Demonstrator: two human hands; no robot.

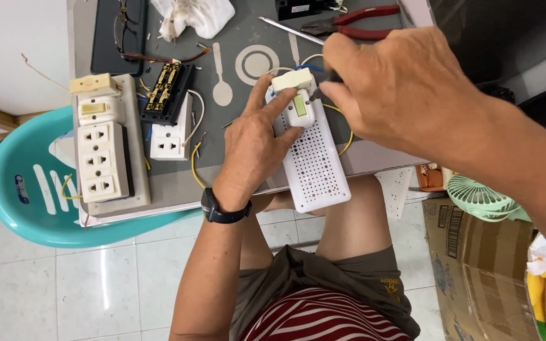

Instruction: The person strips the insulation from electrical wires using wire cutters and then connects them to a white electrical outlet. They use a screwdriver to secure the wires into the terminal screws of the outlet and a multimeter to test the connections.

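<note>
Left hand point(255, 151): pressing flat on a white perforated panel point(314, 164) at the bench point(172, 189) edge.
Right hand point(399, 88): grip pinched on a small tool at the switch point(299, 104).
Progress: wires point(342, 136) loose; outlet strip point(101, 155) apart, aside.

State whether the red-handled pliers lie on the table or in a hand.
On the table: the red-handled pliers lie beyond the right hand, untouched.

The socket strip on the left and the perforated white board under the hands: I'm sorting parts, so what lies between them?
In the head view, a black terminal block, a small white outlet and loose yellow wire lie between the socket strip and the perforated board.
</note>
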